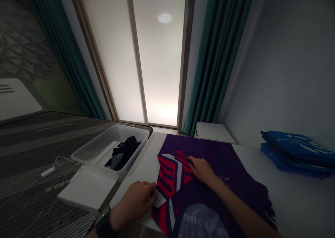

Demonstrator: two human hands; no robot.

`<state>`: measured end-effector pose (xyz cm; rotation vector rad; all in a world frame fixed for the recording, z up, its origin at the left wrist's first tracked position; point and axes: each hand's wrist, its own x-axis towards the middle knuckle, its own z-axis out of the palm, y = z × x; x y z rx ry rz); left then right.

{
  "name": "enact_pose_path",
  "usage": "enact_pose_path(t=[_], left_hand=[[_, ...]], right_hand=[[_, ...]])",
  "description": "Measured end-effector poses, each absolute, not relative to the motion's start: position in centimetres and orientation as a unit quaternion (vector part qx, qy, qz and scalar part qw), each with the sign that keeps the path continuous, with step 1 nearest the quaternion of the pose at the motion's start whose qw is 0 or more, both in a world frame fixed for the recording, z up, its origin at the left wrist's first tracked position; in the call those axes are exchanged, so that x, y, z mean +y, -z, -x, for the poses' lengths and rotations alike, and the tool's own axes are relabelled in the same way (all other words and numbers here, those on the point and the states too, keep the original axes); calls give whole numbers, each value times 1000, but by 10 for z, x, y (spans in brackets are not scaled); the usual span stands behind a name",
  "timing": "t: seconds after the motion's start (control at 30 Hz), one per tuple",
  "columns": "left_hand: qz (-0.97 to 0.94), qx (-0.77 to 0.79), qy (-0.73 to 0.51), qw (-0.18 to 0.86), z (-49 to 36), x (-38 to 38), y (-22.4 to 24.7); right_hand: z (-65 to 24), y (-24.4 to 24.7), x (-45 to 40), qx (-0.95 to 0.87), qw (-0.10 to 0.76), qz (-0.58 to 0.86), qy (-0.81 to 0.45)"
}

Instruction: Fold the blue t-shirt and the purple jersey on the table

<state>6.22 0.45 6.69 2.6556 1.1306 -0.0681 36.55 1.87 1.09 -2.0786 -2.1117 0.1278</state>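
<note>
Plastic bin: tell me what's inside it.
Crumpled dark cloth, with a grey patterned part at the near end, lies toward the right of the bin. Anything under the cloth is covered.

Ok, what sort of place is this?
Probably a bedroom: what looks like a mattress on the left, teal curtains beside frosted sliding doors, and a small white cabinet.

Ahead of me I see a frosted-glass sliding door (159, 63) in a brownish frame. A teal fabric curtain (62, 53) hangs to its left, and a matching teal curtain (218, 56) to its right. Near the door's lower right is a low white cabinet (214, 132). Left of the door and nearer me, a white cable (62, 160) lies on a dark grey striped bed (28, 147).
</note>
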Motion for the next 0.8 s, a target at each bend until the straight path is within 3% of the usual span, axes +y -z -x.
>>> enact_pose_path(t=[0.23,0.8], left_hand=[[-923,365,-55,108,-79,2,-51],[-948,296,20,117,-60,0,-56]], right_hand=[[-367,4,17,-703,136,698,-8],[-376,14,17,-721,227,653,-48]])
